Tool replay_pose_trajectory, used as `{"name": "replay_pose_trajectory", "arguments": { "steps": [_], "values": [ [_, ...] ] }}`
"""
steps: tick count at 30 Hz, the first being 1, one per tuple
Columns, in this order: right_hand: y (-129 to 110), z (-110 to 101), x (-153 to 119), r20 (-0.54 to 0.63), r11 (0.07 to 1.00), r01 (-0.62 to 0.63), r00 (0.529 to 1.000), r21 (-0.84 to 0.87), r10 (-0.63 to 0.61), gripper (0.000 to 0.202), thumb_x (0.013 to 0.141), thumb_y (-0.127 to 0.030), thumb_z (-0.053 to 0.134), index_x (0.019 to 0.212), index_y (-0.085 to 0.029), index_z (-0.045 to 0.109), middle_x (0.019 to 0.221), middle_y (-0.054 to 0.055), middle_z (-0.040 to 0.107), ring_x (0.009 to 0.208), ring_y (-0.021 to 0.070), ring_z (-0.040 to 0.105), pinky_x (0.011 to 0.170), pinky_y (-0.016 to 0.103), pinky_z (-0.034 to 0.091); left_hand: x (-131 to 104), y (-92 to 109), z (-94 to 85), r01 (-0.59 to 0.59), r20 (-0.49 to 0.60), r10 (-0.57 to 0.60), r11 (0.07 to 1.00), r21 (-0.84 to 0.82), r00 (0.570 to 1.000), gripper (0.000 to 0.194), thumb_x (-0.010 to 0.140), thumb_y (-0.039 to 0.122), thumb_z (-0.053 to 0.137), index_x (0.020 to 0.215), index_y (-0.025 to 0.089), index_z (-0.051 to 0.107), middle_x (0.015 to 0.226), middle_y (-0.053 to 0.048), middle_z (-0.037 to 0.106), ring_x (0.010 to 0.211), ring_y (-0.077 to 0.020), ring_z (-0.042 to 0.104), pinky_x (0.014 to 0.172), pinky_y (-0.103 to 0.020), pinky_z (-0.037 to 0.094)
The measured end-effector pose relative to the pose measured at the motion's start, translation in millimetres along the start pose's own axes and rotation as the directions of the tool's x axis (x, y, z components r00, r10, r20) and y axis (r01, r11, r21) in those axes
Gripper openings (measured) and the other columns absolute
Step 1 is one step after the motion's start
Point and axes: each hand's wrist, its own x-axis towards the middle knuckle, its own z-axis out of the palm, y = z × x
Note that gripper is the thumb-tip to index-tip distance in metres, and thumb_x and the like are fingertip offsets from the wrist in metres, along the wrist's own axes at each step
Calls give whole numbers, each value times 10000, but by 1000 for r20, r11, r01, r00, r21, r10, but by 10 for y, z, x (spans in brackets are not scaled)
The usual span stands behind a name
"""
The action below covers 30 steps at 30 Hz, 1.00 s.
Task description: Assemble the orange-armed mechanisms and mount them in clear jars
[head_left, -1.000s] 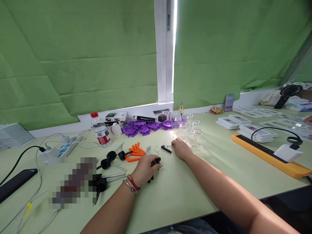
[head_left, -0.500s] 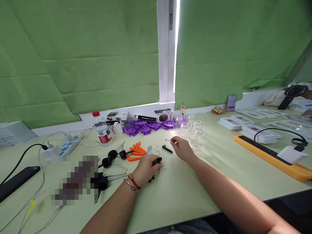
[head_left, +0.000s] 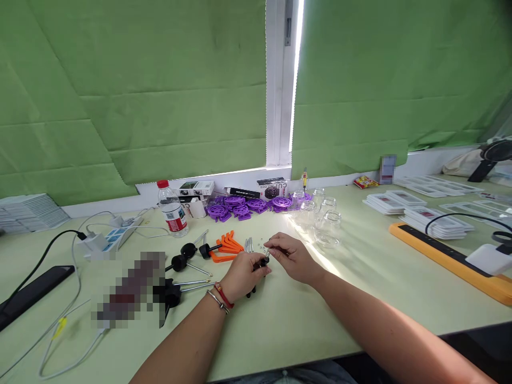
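My left hand (head_left: 243, 278) is closed around a small black part (head_left: 264, 262) whose end pokes up past the fingertips. Between thumb and fingers, my right hand (head_left: 293, 259) pinches a thin metal coil spring (head_left: 268, 253), held at the upper end of the black part. My fingers partly hide where the two meet. More black pieces (head_left: 251, 293) show just under my left hand. Behind the hands lie several metal rods (head_left: 248, 245), tiny metal bits (head_left: 261, 246) and several orange bent parts (head_left: 230, 244).
Black knobs with metal rods (head_left: 180, 262) lie left of my hands. Purple parts (head_left: 240, 209), a water bottle (head_left: 172, 210) and glass jars (head_left: 328, 232) stand farther back. At right are a yellow-orange power strip (head_left: 444, 261) and stacked white frames (head_left: 434, 221); cables (head_left: 76, 277) cross the left side.
My right hand has moved left and slightly down, bringing the spring to the black part in my left hand. The black piece lying on the table is now hidden. The view has shifted slightly.
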Motion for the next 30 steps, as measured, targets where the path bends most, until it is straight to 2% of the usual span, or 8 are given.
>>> {"name": "replay_pose_trajectory", "arguments": {
  "steps": [8,16,25,30],
  "values": [
    [0,41,-19,34,986,113,993,-125,-109,220,901,-195,449,1045,-210,615,891,69,605,781,156,577,700,300,495,0,15,-2,8,-1,-8,1000,-13,1000,229,781,329,561,626,166,516,564,43,412,563,-102,348,552,-220,308],
    [-41,-40,8,96,977,140,987,-158,-126,215,910,-194,432,1019,-213,615,909,72,603,803,164,575,729,312,491,-4,-16,17,-4,-6,4,1000,-18,1000,240,790,344,558,633,166,520,558,46,412,550,-97,344,550,-219,315],
    [-44,10,-6,228,945,202,963,-259,-144,286,878,-144,418,1042,-228,637,947,73,587,770,154,569,683,284,480,1,-30,16,5,-2,-5,1000,-26,1000,224,791,347,561,770,148,662,588,11,535,564,-120,429,565,-234,358],
    [6,23,-27,254,948,192,959,-254,-126,269,847,-137,459,987,-236,667,934,62,599,731,143,568,665,272,474,0,-33,12,20,2,-19,997,-68,1000,201,796,309,545,797,152,671,617,15,563,573,-113,443,569,-225,356]
  ]
}}
